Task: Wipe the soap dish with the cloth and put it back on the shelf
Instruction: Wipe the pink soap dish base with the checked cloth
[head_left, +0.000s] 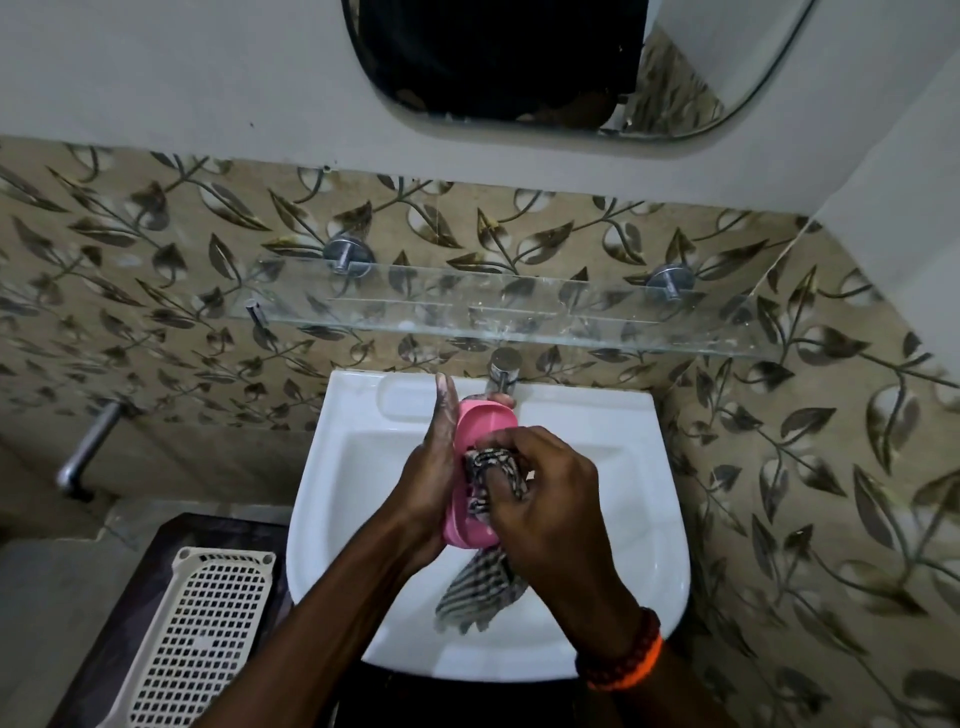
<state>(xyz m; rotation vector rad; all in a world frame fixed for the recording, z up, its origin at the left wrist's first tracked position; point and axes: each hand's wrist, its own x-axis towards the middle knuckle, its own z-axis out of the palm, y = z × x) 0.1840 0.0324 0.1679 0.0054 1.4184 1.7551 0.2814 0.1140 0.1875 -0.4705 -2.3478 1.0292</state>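
Observation:
A pink oval soap dish is held on its edge above the white sink. My left hand cups its outer side, with fingertips showing at the dish's far end. My right hand grips a grey striped cloth and presses a bunched part of it into the hollow of the dish. The loose tail of the cloth hangs below my hands over the basin. The glass shelf is fixed to the wall above the sink and has nothing on it.
A chrome tap stands at the back of the sink, just under the shelf. A white perforated basket sits on a dark surface to the lower left. A metal pipe juts from the left wall. A mirror hangs above.

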